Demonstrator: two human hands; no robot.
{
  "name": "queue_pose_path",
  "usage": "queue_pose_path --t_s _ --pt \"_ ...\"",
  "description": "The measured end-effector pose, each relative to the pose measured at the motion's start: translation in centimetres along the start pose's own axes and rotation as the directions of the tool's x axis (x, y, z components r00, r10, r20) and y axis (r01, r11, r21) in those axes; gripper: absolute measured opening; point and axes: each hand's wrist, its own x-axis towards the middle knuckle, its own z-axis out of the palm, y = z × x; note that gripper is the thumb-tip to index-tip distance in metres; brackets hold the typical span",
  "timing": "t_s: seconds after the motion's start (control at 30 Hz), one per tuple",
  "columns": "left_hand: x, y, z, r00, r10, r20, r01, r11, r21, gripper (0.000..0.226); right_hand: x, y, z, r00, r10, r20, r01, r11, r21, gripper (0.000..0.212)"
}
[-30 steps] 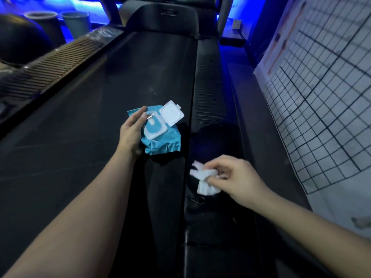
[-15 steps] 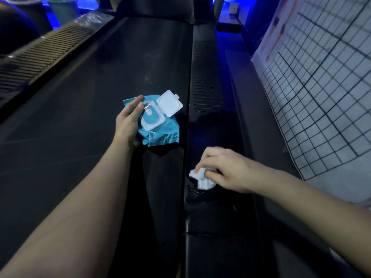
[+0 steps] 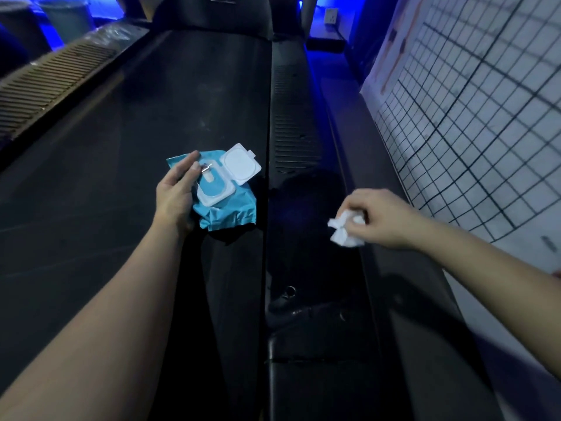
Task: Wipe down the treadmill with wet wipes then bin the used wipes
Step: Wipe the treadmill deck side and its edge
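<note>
Teal plastic of the wipes pack [image 3: 224, 208] at centre frame, on the dark treadmill belt [image 3: 136, 132], close to the belt's right edge; white lid [image 3: 241, 164] flipped open toward the upper right. Left hand [image 3: 176, 192] on the pack's left side, fingers laid nearly straight across it, not curled round. Right of centre, right hand [image 3: 382, 220] pinching a crumpled white wipe [image 3: 344, 230] between thumb and fingertips, above the black side rail [image 3: 291, 117]. Whether touching the rail, impossible to tell. Grid-lined white sheet [image 3: 470, 117] along the right edge of the frame. Two pale bins [image 3: 65, 16] in the upper left corner, under blue light.
</note>
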Motion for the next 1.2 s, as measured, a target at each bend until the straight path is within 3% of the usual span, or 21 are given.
queue_pose_path --t_s 0.1,0.2,0.3,0.6,0.67,0.77,0.9,0.97,1.2 --pt "0.0 0.0 0.0 1.000 0.002 -0.016 -0.002 1.000 0.002 0.031 -1.7 -1.6 1.5 0.994 -0.047 0.099 0.045 0.999 0.020 0.011" --pt "-0.1 0.0 0.2 1.000 0.003 -0.018 -0.003 1.000 -0.004 0.032 -2.9 -3.5 3.5 0.961 -0.263 0.089 0.272 0.957 -0.099 0.019" --pt "-0.1 0.0 0.2 1.000 0.003 -0.023 -0.004 1.000 -0.016 0.032 -3.8 -5.8 5.4 0.936 -0.348 0.055 0.352 0.920 -0.173 0.018" --pt "0.0 0.5 -0.1 0.998 -0.051 0.022 0.051 0.999 -0.019 0.034 -2.6 -9.9 6.5 0.917 -0.353 0.188 0.305 0.921 0.241 0.012" --pt "0.2 0.4 -0.3 0.998 -0.065 0.003 0.065 0.997 -0.037 0.033 -1.8 -9.6 6.5 0.964 -0.262 0.048 0.234 0.918 0.320 0.016" --pt "0.5 0.4 -0.4 0.994 -0.103 -0.034 0.100 0.992 -0.072 0.030 1.0 -8.4 6.0 0.989 0.062 -0.133 0.011 0.872 0.490 0.008" --pt "1.1 1.2 -0.2 0.983 -0.173 -0.070 0.163 0.978 -0.127 0.031 6.0 -7.7 3.5 0.902 0.421 -0.096 -0.201 0.607 0.769 0.008" --pt "1.4 1.6 0.0 0.979 -0.194 -0.069 0.182 0.972 -0.148 0.034 8.0 -8.2 2.1 0.889 0.453 -0.061 -0.213 0.528 0.822 0.006" --pt "4.2 6.8 0.4 0.964 -0.208 -0.164 0.200 0.978 -0.068 0.035 14.5 -11.7 -1.3 0.882 0.471 -0.015 -0.214 0.428 0.878 0.014"
